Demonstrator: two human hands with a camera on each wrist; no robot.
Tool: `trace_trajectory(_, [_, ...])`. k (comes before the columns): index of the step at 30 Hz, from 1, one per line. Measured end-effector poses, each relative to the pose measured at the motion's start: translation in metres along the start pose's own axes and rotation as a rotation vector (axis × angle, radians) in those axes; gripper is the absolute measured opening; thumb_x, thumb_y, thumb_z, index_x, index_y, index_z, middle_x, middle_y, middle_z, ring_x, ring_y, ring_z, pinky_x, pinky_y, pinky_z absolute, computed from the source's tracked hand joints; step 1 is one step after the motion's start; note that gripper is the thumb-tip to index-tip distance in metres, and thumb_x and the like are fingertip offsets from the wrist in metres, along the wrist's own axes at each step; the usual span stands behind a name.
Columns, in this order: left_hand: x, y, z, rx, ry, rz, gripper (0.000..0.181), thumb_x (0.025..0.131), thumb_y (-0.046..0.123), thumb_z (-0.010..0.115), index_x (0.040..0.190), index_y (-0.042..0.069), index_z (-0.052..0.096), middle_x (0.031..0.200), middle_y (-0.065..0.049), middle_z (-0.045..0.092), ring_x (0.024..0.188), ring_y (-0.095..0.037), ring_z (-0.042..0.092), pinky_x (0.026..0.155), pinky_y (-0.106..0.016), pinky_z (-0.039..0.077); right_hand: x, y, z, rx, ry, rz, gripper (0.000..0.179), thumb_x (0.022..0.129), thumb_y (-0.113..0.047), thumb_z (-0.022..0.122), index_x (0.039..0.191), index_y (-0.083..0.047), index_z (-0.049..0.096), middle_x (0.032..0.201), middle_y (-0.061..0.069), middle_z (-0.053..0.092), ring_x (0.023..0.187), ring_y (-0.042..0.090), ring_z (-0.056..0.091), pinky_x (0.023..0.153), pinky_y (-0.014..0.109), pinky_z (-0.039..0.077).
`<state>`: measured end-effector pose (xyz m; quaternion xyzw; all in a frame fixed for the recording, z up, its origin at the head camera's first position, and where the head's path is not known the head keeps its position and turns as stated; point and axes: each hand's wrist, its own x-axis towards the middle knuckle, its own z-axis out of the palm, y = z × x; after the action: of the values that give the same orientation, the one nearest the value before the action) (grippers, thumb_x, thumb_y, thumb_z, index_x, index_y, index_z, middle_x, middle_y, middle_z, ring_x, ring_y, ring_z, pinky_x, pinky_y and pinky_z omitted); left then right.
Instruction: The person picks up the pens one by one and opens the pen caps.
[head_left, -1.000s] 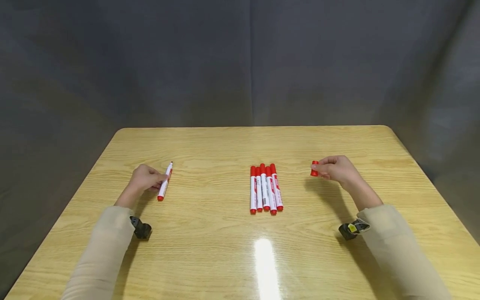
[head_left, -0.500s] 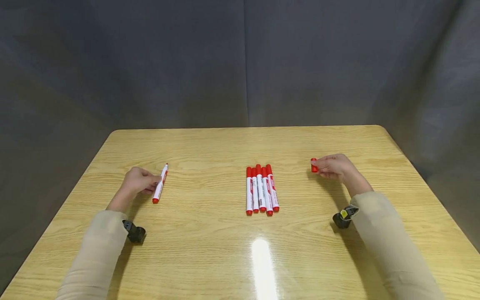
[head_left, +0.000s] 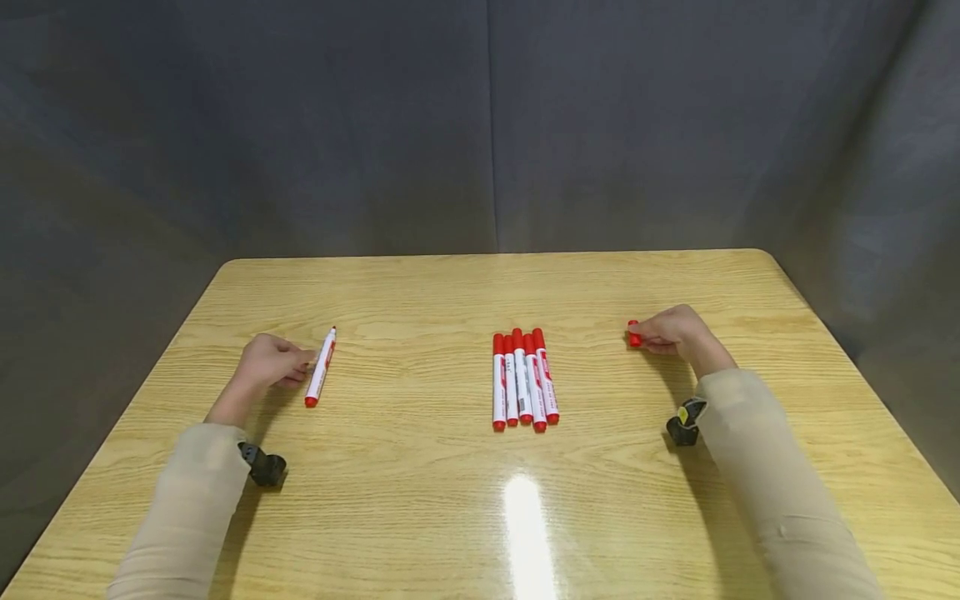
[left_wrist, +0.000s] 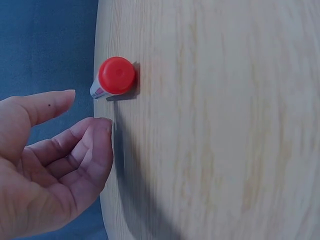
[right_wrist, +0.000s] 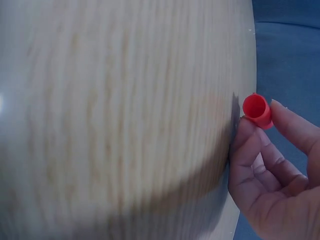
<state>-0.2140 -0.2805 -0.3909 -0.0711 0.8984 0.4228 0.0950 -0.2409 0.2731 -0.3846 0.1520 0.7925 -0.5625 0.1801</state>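
An uncapped red marker [head_left: 322,367] lies at the left of the table, its bare tip pointing away from me. Just left of it is my left hand [head_left: 271,363], apart from its barrel. In the left wrist view the thumb and loosely bent fingers [left_wrist: 102,150] hold nothing, and the marker's red end [left_wrist: 117,75] faces the camera. On the right, my right hand [head_left: 677,333] pinches a red marker cap [head_left: 633,333] between thumb and fingers, low at the tabletop. The right wrist view shows the hollow opening of the cap [right_wrist: 256,108].
Several capped red markers [head_left: 521,379] lie side by side near the middle of the wooden table [head_left: 420,500]. A dark curtain [head_left: 360,133] hangs behind the far edge. A camera is strapped to each wrist.
My left hand has let go of the uncapped marker and drawn slightly left. My right hand has lowered the cap toward the table. The row of markers stays put.
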Motion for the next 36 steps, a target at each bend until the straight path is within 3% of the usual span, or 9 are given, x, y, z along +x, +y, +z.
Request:
trace_trajectory(9, [0.000, -0.003, -0.003, -0.003, 0.015, 0.001, 0.036, 0.086, 0.015, 0.059, 0.099, -0.018, 0.056, 0.075, -0.013, 0.063, 0.061, -0.012, 0.060, 0.059, -0.029, 0.053, 0.005, -0.001, 0.007, -0.093, 0.054, -0.010, 0.016, 0.081, -0.006, 0.067, 0.085, 0.003, 0.053, 0.060, -0.003, 0.057, 0.054, 0.007, 0.057, 0.058, 0.022, 0.051])
trace_trajectory(25, [-0.001, -0.002, -0.003, 0.014, 0.046, 0.034, 0.037, 0.086, 0.017, 0.059, 0.097, -0.018, 0.058, 0.078, -0.018, 0.063, 0.063, -0.016, 0.061, 0.058, -0.030, 0.053, 0.012, -0.002, 0.012, -0.089, 0.055, -0.018, 0.013, 0.079, -0.003, 0.067, 0.078, 0.002, 0.055, 0.056, -0.001, 0.058, 0.050, 0.007, 0.057, 0.054, 0.023, 0.051])
trace_trajectory(31, [-0.003, 0.002, -0.003, 0.050, 0.046, 0.031, 0.036, 0.088, 0.018, 0.058, 0.098, -0.016, 0.059, 0.073, -0.015, 0.063, 0.060, -0.014, 0.060, 0.056, -0.030, 0.053, 0.009, -0.003, 0.011, -0.115, 0.063, -0.019, 0.015, 0.080, -0.006, 0.068, 0.079, 0.001, 0.054, 0.058, -0.001, 0.055, 0.052, 0.008, 0.057, 0.057, 0.023, 0.052])
trace_trajectory(36, [-0.006, 0.009, -0.001, 0.078, 0.063, 0.064, 0.033, 0.087, 0.018, 0.058, 0.095, -0.014, 0.061, 0.069, -0.014, 0.063, 0.057, -0.016, 0.059, 0.054, -0.030, 0.051, 0.006, -0.004, 0.011, -0.127, 0.054, -0.020, 0.018, 0.081, -0.007, 0.067, 0.085, 0.003, 0.052, 0.060, -0.001, 0.056, 0.054, 0.007, 0.057, 0.058, 0.023, 0.051])
